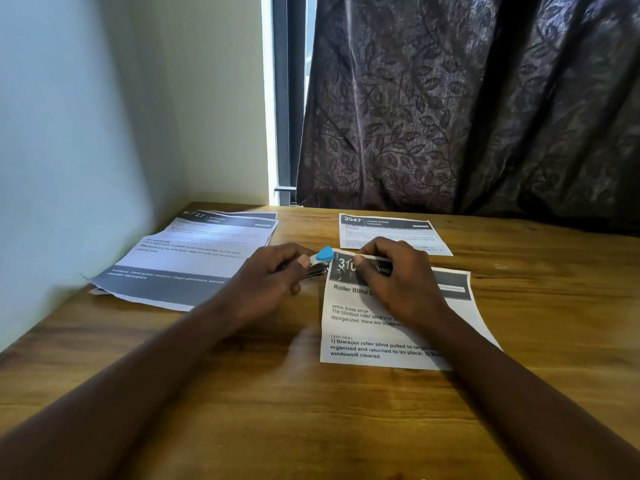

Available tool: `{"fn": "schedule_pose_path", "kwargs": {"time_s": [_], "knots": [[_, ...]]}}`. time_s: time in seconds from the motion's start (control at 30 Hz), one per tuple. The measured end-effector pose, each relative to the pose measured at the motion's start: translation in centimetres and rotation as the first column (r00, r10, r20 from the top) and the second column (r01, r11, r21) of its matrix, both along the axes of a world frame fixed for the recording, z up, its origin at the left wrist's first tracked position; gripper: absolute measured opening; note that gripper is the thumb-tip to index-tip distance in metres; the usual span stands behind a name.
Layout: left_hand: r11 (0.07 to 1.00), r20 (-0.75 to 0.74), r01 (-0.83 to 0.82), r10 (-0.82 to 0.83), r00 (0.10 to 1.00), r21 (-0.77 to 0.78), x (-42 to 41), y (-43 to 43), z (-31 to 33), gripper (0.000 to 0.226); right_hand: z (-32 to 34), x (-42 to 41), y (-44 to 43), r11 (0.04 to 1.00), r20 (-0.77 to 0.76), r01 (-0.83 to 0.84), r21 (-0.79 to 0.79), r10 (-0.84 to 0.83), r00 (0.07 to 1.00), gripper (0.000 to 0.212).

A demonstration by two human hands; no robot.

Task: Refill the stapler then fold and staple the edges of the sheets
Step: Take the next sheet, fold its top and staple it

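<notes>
On table (242,393): blue-tipped stapler (320,258) at printed sheet (388,327) folded corner.

Matt paper sheet (377,327), grained wooden table (311,410), glossy plastic stapler (320,258), patterned cloth curtain (467,98)

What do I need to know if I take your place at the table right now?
Left hand grips the stapler, its blue nose at the top left corner of the Roller Blind sheet.
Right hand pinches that sheet's top edge beside the corner.
A stack of sheets lies at the left of the table; sheet 2947 lies alone at the back.
Done: unclear; no refill or staples show.
Left: staple this corner, then probably fold and staple the stack.
</notes>
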State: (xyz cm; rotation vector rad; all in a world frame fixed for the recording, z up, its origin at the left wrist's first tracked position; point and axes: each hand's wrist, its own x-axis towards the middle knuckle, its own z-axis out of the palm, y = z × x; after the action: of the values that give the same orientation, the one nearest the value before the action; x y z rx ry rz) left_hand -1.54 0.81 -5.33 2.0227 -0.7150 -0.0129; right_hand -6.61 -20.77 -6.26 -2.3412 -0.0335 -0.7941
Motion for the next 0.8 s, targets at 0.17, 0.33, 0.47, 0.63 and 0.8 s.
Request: {"fn": "schedule_pose_path", "kwargs": {"time_s": [0.17, 0.33, 0.47, 0.63, 0.8], "knots": [[0.985, -0.203, 0.0, -0.036, 0.978, -0.173, -0.07, -0.01, 0.55, 0.021, -0.12, 0.09, -0.22, 0.994, 0.034, 0.031, -0.107, -0.028, 0.999, 0.008], [0.952, -0.357, -0.014, -0.101, 0.928, -0.306, 0.41, 0.42, 0.69, 0.017, -0.03, -0.03, -0.25, 0.989, 0.039, 0.061, -0.134, -0.056, 0.998, 0.009], [0.969, -0.34, 0.009, -0.095, 0.936, -0.246, 0.42, 0.46, 0.71, 0.018, 0.06, -0.1, 0.08, 0.991, 0.031, 0.052, -0.123, -0.048, 0.998, 0.008], [0.968, -0.358, 0.034, -0.125, 0.925, -0.248, 0.45, 0.53, 0.97, 0.019, -0.13, 0.03, 0.13, 0.998, 0.04, 0.005, -0.069, -0.002, 0.999, 0.009], [0.965, -0.373, 0.133, -0.213, 0.903, -0.227, -0.26, 0.07, 0.83, 0.04, -0.28, 0.12, 0.29, 0.997, 0.051, -0.063, -0.048, 0.066, 0.997, 0.015]]}}
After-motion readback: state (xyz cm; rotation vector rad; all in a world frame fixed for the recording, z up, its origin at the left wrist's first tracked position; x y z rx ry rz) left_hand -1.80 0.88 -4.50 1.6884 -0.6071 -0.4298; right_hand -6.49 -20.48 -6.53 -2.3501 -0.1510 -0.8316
